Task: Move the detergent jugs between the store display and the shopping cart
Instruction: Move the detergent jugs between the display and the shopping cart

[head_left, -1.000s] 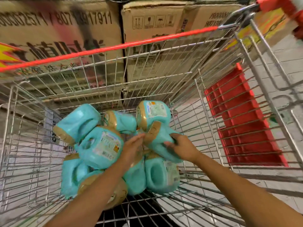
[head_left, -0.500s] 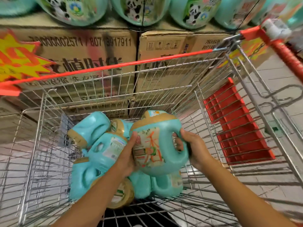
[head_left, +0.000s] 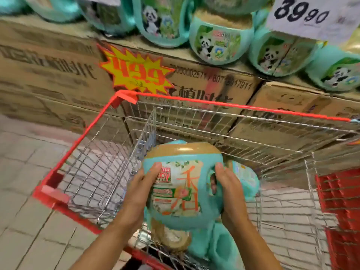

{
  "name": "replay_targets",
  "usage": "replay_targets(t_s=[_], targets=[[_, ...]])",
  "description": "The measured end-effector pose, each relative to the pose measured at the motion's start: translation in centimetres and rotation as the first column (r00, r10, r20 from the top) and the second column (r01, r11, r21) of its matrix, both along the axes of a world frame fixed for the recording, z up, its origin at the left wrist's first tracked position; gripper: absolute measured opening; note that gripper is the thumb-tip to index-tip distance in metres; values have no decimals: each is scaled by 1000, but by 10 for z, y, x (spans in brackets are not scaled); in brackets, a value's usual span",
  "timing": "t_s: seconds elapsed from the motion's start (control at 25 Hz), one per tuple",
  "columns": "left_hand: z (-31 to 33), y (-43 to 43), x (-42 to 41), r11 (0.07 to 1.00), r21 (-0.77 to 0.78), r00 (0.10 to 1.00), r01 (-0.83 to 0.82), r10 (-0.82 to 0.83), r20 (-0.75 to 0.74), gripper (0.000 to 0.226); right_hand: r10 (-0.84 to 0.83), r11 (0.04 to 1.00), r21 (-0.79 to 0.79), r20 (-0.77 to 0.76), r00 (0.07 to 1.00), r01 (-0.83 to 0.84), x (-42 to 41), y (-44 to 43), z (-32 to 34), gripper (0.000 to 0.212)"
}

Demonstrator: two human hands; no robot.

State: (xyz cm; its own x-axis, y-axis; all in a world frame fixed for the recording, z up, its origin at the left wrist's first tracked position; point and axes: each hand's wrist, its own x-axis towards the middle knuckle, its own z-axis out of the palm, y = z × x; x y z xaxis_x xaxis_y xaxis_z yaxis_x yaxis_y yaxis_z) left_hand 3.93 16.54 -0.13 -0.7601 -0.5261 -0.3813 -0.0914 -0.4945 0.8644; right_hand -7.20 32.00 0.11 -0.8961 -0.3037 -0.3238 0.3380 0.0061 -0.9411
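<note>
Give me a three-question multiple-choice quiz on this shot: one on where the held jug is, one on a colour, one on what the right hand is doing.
1. Where is the held jug?
A. on the floor
B. over the cart, between both hands
C. on the cardboard boxes

2. What colour is the starburst sign?
A. yellow with red digits
B. blue with white digits
C. black with green digits

3. What is the right hand doing?
A. hanging free
B. gripping the jug's handle
C. pulling at the sign

Answers:
1 B: the left hand presses the jug's side, and the wire basket shows below.
2 A: red "49.9" on yellow.
3 B: its fingers pass through the handle loop.
</note>
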Motion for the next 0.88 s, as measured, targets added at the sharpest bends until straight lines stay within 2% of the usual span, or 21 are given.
replay_targets(t_s=[0.12, 0.24, 0.4, 0.6, 0.76, 0.88], targets=[[23, -30, 53, 973, -81, 973, -216, 222, 64, 42, 222, 973, -76, 27, 975, -220, 23, -59, 23, 35], [40, -67, 119, 892, -153, 896, -424, 438, 68, 46, 404, 903, -181, 49, 913, -390, 66, -123, 40, 34], [49, -113, 195, 806, -203, 814, -556, 577, 64, 42, 564, 809, -221, 31, 825, -544, 125, -197, 49, 34], [56, -198, 292, 781, -239, 790, -577, 608, 80, 50, 643, 746, -255, 40, 765, -615, 216, -304, 50, 27], [66, -274, 345, 809, -243, 814, -536, 571, 105, 54, 616, 773, -216, 31, 787, -597, 268, -375, 50, 42], [71, -326, 357, 835, -225, 839, -502, 533, 106, 55, 592, 793, -194, 27, 805, -577, 279, -419, 57, 45]])
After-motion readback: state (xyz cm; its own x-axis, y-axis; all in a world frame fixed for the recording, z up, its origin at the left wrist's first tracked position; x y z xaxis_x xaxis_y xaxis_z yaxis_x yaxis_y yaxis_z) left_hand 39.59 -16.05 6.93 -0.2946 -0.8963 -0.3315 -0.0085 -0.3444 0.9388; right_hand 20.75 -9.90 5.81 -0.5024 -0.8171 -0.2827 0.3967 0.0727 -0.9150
